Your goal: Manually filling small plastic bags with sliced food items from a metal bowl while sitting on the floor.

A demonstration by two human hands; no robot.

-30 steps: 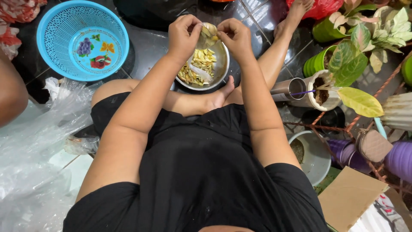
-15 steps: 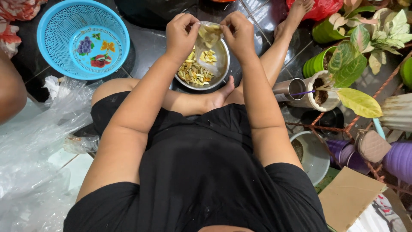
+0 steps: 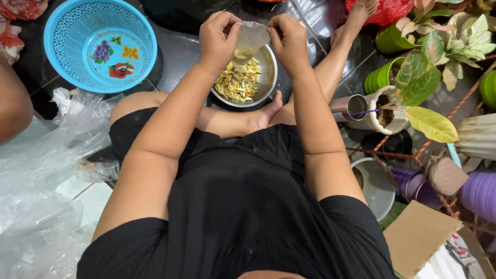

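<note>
Left hand (image 3: 219, 39) and right hand (image 3: 289, 37) pinch a clear bag (image 3: 251, 39), which hides part of the bowl (image 3: 267, 67); the bag's contents are unclear.

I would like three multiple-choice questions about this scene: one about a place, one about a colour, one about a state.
1. Where is the metal bowl?
A. on the floor, in front of the person's crossed legs
B. inside the plastic basket
C. on the cardboard

2. What colour is the plastic basket?
A. red
B. blue
C. yellow

3. How is the small clear bag held?
A. by the left hand alone
B. it lies flat on the floor
C. between the left hand and the right hand, above the bowl

Answers: 1 A, the bowl of yellowish pieces sits just beyond the foot. 2 B, its mesh wall is blue. 3 C, both hands pinch its top edge.
</note>
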